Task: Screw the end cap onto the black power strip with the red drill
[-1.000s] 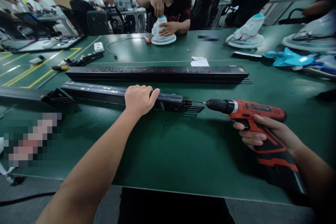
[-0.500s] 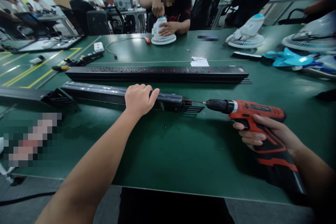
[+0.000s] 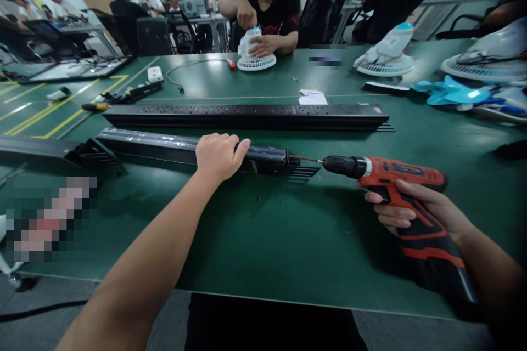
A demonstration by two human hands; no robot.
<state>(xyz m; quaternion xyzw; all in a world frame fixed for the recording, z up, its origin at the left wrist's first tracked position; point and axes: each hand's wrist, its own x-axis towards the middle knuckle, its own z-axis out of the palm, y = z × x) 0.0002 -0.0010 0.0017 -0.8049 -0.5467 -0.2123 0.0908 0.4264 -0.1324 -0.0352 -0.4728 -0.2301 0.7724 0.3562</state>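
Note:
My left hand is wrapped over a long black bar-shaped housing that lies on the green table. In my right hand is a red and black cordless drill, held by its grip with a finger at the trigger. The drill's long thin bit points left and reaches the right end of the housing; its exact tip is hidden there. Dark fins stick out at that end. Just behind lies a long black power strip with a row of red dots.
Another dark bar lies at the left. Across the table a person handles a white fan part. A yellow-black screwdriver, white paper and blue fan blades lie farther back.
Almost nothing differs. The drill and my right hand have shifted very slightly left; my left hand stays on the housing.

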